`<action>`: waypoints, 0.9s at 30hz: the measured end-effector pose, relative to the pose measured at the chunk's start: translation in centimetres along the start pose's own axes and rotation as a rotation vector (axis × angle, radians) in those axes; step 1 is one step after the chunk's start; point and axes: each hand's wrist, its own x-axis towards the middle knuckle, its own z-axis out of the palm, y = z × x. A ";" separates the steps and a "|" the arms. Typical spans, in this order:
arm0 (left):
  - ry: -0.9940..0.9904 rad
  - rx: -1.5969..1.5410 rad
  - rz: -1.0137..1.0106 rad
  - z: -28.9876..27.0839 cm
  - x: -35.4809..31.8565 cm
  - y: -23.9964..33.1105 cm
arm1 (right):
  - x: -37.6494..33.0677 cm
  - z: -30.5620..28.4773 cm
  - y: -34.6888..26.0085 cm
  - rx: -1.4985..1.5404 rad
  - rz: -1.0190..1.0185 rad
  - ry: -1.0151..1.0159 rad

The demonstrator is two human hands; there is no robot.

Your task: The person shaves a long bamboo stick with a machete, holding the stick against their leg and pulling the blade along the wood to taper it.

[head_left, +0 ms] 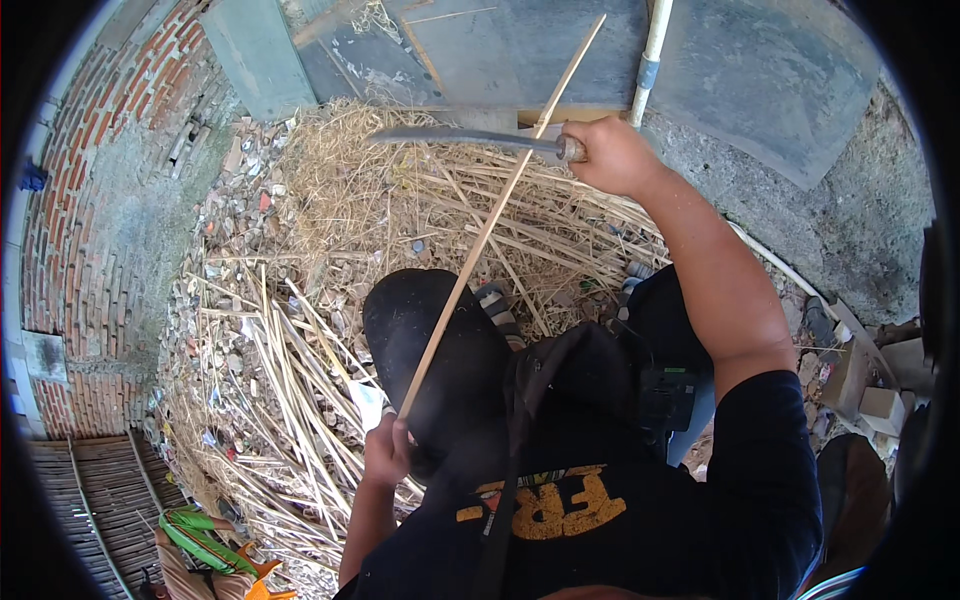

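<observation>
In my closed left hand (388, 450) is the lower end of a long, pale bamboo strip (471, 263). The strip slants up and away to the right, passing over my black-clad knee (415, 310). My right hand (614, 156) is wrapped around the short handle of a machete (455, 134), farther out and to the right. Its long dark blade points left and crosses the strip's upper part close to the handle. Whether the edge touches the strip I cannot tell.
Loose bamboo strips (290, 385) lie piled at my left, and curly shavings (345, 175) cover the rubble ahead. Grey sheets (520, 60) and a white pipe (655, 45) stand beyond. A brick wall (105, 230) rises left. Another person (205, 555) is at the lower left.
</observation>
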 end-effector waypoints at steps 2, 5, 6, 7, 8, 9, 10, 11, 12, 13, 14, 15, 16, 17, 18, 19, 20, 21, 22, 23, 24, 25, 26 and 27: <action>-0.006 -0.007 -0.010 0.1 0.0 -0.3 | -0.4 -0.5 -2.0 -0.055 -0.052 -0.096; 0.003 -0.015 0.003 0.3 0.7 0.0 | 0.2 0.0 -1.1 -0.047 -0.071 -0.154; 0.007 -0.020 0.025 0.4 0.8 0.2 | 0.1 0.3 0.0 0.012 -0.027 -0.126; 0.009 -0.021 0.032 0.4 0.9 0.2 | 0.4 0.3 1.0 0.007 -0.026 -0.120; -0.001 -0.031 0.023 0.3 0.9 0.2 | 0.7 0.3 2.1 0.039 0.084 -0.041; -0.008 -0.036 0.005 0.1 0.7 0.2 | 0.8 0.2 2.1 0.080 0.191 0.034; -0.004 -0.009 0.010 -0.1 0.6 0.2 | 0.8 -0.1 2.1 0.047 0.184 0.023; -0.001 -0.005 0.011 -0.3 0.5 0.3 | 0.6 -0.4 2.1 0.051 0.183 0.027; -0.012 -0.010 0.014 -0.5 0.4 0.5 | 0.3 -1.2 0.9 0.066 0.140 0.026; -0.030 -0.017 0.016 -0.6 0.3 0.6 | -0.1 -1.5 0.2 0.079 0.102 0.021; -0.033 -0.015 0.015 -0.4 0.2 0.4 | -0.1 -1.2 -0.1 0.081 0.105 0.020; -0.024 -0.041 0.001 -0.2 0.2 0.1 | -0.2 -0.8 -0.2 -0.011 -0.050 0.026; -0.014 -0.067 -0.014 0.0 0.3 -0.2 | -0.3 -0.5 -0.2 -0.102 -0.205 0.031; -0.017 -0.066 -0.015 0.2 0.4 -0.5 | -0.3 -0.3 0.0 -0.101 -0.202 0.030; -0.020 -0.051 -0.022 0.3 0.5 -0.8 | -0.1 -0.2 0.4 -0.097 -0.176 0.014; -0.022 -0.035 -0.030 0.4 0.4 -1.1 | 0.1 0.0 0.9 -0.094 -0.149 -0.001; -0.029 -0.037 -0.027 0.4 0.5 -0.9 | 0.1 0.5 1.9 -0.097 -0.142 -0.003; -0.030 -0.049 -0.034 0.1 0.5 -0.4 | 0.5 0.7 2.3 -0.004 -0.021 0.105; -0.031 -0.061 -0.040 -0.1 0.6 0.0 | 0.7 0.9 2.7 0.091 0.100 0.214; -0.028 -0.059 -0.033 -0.3 0.6 0.3 | 0.7 0.7 3.4 0.089 0.099 0.221; -0.044 -0.056 -0.035 -0.6 0.4 0.3 | 0.6 0.0 2.9 0.081 0.168 0.170; -0.061 -0.052 -0.036 -0.8 0.3 0.3 | 0.5 -0.7 2.5 0.073 0.237 0.118; -0.063 -0.105 -0.038 -0.9 0.1 0.3 | 0.4 -1.1 2.0 0.077 0.235 0.122; -0.065 -0.106 -0.038 -1.0 0.1 0.3 | 0.2 -1.4 1.4 0.063 0.158 0.097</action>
